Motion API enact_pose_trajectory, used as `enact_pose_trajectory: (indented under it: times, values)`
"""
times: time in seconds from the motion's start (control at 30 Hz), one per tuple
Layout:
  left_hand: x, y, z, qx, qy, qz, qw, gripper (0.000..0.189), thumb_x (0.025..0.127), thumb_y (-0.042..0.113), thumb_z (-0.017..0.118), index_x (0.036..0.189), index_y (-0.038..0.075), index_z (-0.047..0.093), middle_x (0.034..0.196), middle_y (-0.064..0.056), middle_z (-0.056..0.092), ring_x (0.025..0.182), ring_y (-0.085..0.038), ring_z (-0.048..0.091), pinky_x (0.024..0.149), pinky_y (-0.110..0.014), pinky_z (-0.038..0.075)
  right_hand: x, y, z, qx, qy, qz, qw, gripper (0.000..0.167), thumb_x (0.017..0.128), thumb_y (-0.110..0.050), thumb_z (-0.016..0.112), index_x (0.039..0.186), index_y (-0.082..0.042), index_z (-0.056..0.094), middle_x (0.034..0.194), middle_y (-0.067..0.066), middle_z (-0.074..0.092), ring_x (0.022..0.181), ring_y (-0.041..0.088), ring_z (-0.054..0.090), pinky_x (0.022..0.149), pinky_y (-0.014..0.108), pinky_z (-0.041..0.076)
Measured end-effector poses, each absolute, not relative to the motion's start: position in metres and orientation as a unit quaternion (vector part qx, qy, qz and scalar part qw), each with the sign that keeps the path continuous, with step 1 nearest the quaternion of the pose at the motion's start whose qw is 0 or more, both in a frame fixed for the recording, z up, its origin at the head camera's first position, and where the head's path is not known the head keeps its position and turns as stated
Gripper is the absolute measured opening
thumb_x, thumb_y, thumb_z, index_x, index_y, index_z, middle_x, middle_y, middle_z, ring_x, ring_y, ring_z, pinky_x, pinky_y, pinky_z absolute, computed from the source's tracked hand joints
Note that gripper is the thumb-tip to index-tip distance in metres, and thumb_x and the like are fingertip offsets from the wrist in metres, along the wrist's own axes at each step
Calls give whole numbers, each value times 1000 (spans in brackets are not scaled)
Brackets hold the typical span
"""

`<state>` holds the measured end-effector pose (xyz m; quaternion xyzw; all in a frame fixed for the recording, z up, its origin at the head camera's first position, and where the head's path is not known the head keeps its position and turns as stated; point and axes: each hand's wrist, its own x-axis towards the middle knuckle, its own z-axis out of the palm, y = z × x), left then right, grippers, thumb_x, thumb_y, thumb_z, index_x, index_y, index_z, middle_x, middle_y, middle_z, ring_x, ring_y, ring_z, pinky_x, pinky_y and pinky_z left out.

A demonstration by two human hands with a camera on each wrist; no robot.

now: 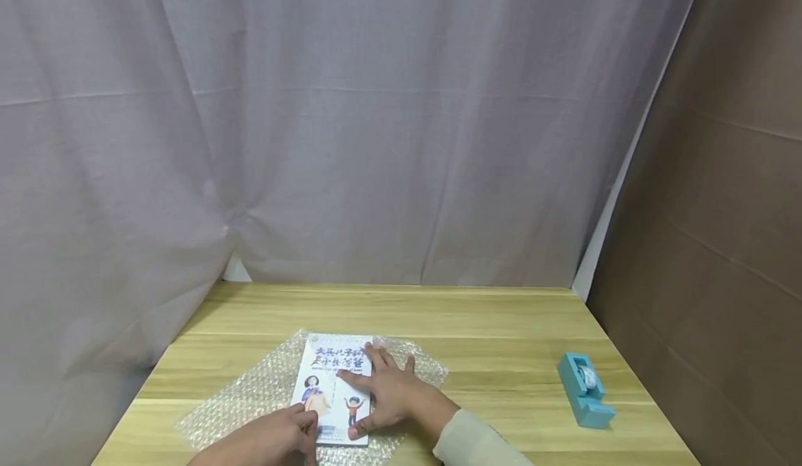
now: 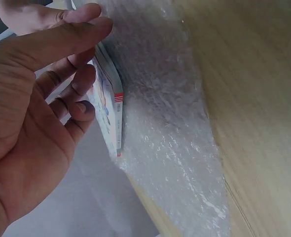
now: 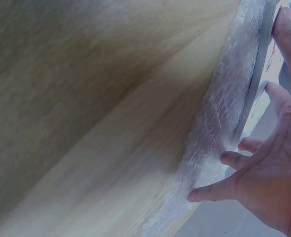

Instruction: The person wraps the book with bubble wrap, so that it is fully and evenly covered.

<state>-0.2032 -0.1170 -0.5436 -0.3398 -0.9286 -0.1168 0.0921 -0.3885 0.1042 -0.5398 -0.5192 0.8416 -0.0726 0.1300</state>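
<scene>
A white book [image 1: 338, 364] with blue lettering and two cartoon figures lies on a sheet of clear bubble wrap [image 1: 250, 395]. My right hand [image 1: 395, 391] is spread across the book's right side, with the thumb near the lower right corner; in the right wrist view its fingers [image 3: 281, 96] reach over the cover and edge. At the book's lower left edge is my left hand [image 1: 276, 432], its fingers loosely bent. The left wrist view shows the thumb extended beside the book's spine [image 2: 118, 118], with no grip visible; exact fingertip contact is hard to make out.
A blue tape dispenser [image 1: 584, 391] with a roll of tape stands toward the right edge of the wooden table [image 1: 501, 327]. Grey curtains [image 1: 401, 138] hang behind and to the left, and a brown curtain [image 1: 708, 229] hangs on the right.
</scene>
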Motion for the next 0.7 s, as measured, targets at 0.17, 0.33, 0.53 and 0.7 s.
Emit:
enact_pose_trajectory:
  times: [0.17,0.33,0.53,0.7]
  values:
    - [-200,-121,-546,-347,-928,-104,88,6,87,31,86,93,31,87,95,17,64,88,13,42,76,-1,37,-388,106,-539,-516,844,-74,128,108,78,-84,81,169,-58,30,186,18,13,171,47,16,118,96,17]
    - [-197,-121,-548,-365,-923,-67,100,12,91,24,82,81,30,81,86,17,56,81,12,31,71,2,24,-388,108,-540,-516,843,-78,133,108,78,-82,82,169,-57,31,186,19,13,171,48,16,118,96,17]
    - [-188,-118,-546,-344,-936,-51,50,20,100,26,76,81,28,81,81,20,53,76,10,27,68,-1,23,-388,108,-544,-518,841,-78,136,107,79,-81,82,170,-57,29,186,18,12,171,48,17,117,96,19]
    - [-188,-126,-562,-371,-926,14,66,20,103,34,73,86,28,82,79,21,55,71,10,25,64,-4,20,-389,108,-545,-520,840,-76,133,108,79,-83,81,170,-58,29,186,19,13,171,48,17,117,96,19]
